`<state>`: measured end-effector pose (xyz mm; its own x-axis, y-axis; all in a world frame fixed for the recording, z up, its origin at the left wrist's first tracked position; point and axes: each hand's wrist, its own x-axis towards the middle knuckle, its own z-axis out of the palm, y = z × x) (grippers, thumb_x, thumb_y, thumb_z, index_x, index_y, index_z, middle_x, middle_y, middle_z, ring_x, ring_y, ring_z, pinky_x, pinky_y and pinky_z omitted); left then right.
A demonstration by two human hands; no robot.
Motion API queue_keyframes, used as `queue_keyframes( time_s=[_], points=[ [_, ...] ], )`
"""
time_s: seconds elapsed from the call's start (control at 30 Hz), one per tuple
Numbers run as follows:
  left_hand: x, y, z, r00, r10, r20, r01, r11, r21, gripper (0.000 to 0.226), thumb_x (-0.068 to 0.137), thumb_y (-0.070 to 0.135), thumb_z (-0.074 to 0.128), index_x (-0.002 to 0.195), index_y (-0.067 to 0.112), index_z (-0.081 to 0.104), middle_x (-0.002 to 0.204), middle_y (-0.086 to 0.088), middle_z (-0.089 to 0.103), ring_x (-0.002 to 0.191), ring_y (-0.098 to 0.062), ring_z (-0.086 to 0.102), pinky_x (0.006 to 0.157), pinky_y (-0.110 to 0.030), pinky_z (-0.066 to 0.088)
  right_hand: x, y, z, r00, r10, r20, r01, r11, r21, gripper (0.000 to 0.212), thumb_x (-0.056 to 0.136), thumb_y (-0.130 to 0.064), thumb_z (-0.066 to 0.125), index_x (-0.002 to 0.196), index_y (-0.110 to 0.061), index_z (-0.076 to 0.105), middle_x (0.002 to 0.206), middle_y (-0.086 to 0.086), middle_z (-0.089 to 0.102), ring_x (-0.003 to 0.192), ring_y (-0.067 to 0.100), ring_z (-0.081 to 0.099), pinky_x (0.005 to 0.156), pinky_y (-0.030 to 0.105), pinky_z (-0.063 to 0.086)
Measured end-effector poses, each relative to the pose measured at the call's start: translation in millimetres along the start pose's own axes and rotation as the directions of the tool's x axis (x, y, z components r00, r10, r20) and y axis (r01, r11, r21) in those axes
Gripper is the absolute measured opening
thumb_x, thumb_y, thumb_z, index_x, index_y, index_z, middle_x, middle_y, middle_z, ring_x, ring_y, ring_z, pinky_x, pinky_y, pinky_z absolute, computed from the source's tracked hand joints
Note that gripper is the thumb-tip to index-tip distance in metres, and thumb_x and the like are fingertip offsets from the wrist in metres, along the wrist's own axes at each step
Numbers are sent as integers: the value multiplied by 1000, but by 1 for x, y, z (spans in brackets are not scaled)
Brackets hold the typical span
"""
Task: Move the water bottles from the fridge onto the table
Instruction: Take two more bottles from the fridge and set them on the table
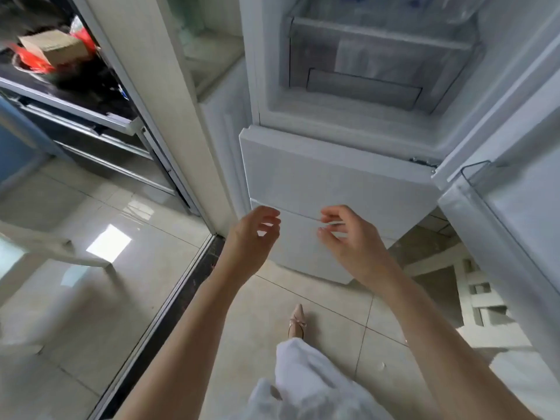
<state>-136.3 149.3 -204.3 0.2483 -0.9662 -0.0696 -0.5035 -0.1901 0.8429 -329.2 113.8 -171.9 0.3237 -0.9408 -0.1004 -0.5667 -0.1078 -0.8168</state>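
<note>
Both hands are up in front of the fridge and neither grip has anything in it. The left hand [253, 237] hangs with its fingers loosely curled, thumb apart, nothing between them. The right hand [348, 237] mirrors it just beside, fingers bent and relaxed, palm turned inward, also holding nothing. The two hands face each other with a gap between them, in front of the closed lower drawers [333, 189] of the white fridge [303, 110].

Above the hands the upper compartment stands open, its door [521, 207] swung out on the right with an empty-looking rack along its inner side. Inside, a clear crisper drawer [378, 65] sits at the bottom of the compartment. At the very top edge of the view, behind a shelf, pale blue and clear shapes that look like the water bottles [378, 1] show; they are too blurred to count.

Down below, a pointed beige shoe [298, 321] stands on the tiled floor [145, 286], with white cloth [306, 386] of a garment over the leg. To the left, past a sliding door track [169, 307], a cardboard box [54, 45] rests among red bags.
</note>
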Motion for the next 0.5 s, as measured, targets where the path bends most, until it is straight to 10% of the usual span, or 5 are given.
queue_keyframes(
  time_s=[0.3,0.5],
  points=[
    [141,75,5,984,154,-89,-153,988,18,24,90,9,61,113,15,63,98,6,69,82,-4,64,80,-12,50,144,-41,-73,958,-65,-279,94,992,89,36,90,-23,62,124,-16,54,114,-1,62,97,12,60,77,7,41],
    [226,136,14,961,243,-128,-246,969,-6,22,90,10,60,111,12,65,99,3,70,82,-8,64,78,-15,50,205,-55,-109,912,-63,-405,110,990,92,35,90,-23,60,124,-14,55,115,0,64,100,15,63,84,22,46]
  ],
)
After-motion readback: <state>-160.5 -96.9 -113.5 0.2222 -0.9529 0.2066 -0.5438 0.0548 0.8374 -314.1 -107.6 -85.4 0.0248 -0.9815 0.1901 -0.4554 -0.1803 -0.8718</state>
